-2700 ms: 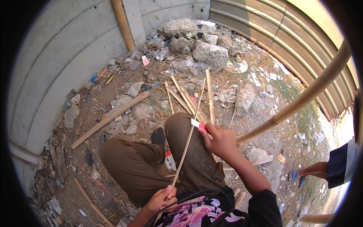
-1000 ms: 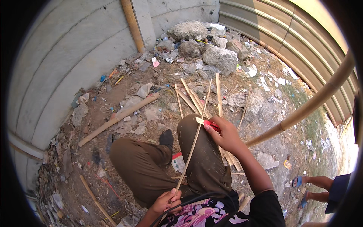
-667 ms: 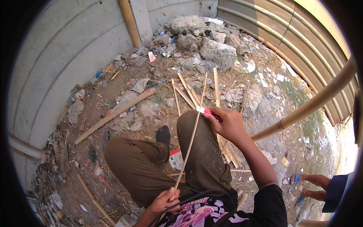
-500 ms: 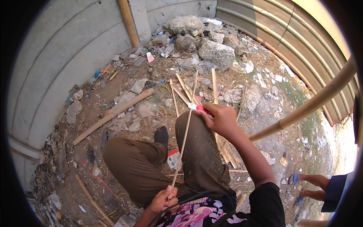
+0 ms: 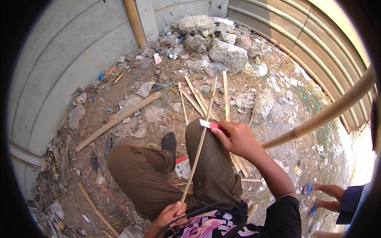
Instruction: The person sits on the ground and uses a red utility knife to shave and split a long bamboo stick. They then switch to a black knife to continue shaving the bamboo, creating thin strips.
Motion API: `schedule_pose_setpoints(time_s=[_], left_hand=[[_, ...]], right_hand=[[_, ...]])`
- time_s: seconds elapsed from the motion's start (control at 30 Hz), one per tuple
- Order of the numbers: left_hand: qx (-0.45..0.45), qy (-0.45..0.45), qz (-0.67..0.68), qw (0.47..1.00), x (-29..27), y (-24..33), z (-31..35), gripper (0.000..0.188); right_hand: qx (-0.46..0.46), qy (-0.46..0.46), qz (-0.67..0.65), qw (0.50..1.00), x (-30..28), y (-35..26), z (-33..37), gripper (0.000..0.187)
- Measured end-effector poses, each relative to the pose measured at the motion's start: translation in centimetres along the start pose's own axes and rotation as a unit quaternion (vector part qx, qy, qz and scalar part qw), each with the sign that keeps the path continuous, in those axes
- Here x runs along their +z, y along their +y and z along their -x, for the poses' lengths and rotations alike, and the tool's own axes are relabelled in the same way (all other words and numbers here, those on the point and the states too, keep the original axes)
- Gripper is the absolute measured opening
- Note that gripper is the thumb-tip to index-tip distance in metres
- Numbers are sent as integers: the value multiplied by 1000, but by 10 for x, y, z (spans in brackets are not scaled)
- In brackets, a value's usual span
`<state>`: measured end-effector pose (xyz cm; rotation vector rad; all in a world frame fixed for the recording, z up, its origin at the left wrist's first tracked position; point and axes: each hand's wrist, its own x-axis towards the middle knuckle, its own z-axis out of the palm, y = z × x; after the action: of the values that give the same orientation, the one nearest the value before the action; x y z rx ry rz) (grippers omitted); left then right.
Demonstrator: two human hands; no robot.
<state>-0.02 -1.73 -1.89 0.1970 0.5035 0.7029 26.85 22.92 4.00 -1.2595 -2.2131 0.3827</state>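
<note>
Left hand (image 5: 171, 214): grip closed round the lower end of one bamboo strip (image 5: 197, 156). Strip: slender, straight, pale tan, slanting over our right thigh (image 5: 214, 168). Red-handled blade (image 5: 214, 125): whitish, laid across the strip. Right hand (image 5: 238, 139): grip closed on the red handle. Around, we list: thick bamboo pole (image 5: 119, 121) on littered ground; loose strips (image 5: 200, 99), lower ends partly hidden by our knee (image 5: 193, 131); long slanting pole (image 5: 317, 121); a bystander's legs (image 5: 333, 190).
</note>
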Motion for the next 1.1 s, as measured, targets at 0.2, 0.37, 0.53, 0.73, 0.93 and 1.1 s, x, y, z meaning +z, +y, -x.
schedule_pose_setpoints(time_s=[0.2,0.37,0.53,0.73,0.93,1.1], left_hand=[[5,24,0,1000,7,-3,5,46],[4,41,-16,999,9,-2,5,46],[13,42,-36,998,10,-4,4,44],[14,54,-33,998,10,-6,5,43],[19,56,-59,997,12,-2,3,43],[21,61,-56,996,7,-6,4,43]], right_hand=[[61,55,87,993,-1,34,-30,30],[-39,0,58,998,4,13,-15,27],[25,51,119,991,-1,20,-22,30],[-73,-20,115,991,-4,15,-15,31],[-5,18,162,987,-7,32,-38,29],[-93,1,119,989,-1,17,-30,32]])
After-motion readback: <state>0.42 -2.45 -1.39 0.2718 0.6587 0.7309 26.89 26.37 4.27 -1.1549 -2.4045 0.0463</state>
